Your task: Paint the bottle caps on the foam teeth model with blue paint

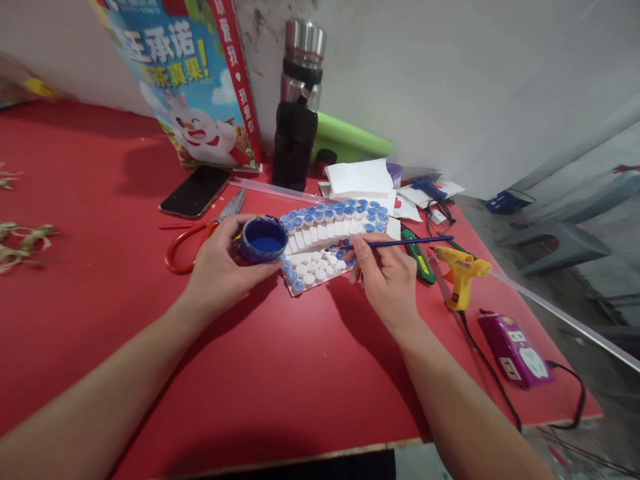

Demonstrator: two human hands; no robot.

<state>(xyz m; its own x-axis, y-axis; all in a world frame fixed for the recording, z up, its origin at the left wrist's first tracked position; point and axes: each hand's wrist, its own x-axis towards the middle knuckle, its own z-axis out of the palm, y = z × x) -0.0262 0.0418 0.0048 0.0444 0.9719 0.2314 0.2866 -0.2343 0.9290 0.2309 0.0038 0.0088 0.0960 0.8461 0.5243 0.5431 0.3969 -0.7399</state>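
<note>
My left hand [225, 257] is wrapped round a small jar of blue paint [264, 239], its open mouth tipped toward me. In my right hand [385, 273] a thin blue paintbrush [415, 241] is pinched, its tip over a craft piece [327, 233] on the table. White strips stand in a curve across that piece. Blue-topped round pieces [345, 211] line its far edge, while several white round pieces [320, 267] fill the near side, with blue ones at the corners. My fingers partly hide its right end.
Orange-handled scissors [186, 250] and a phone [196, 191] lie left. Right are a green utility knife [420, 257], a yellow glue gun [461, 273] and a purple power strip [517, 350] with cords. Behind stand a black case [295, 143], a metal flask [303, 53] and a printed bag [195, 87].
</note>
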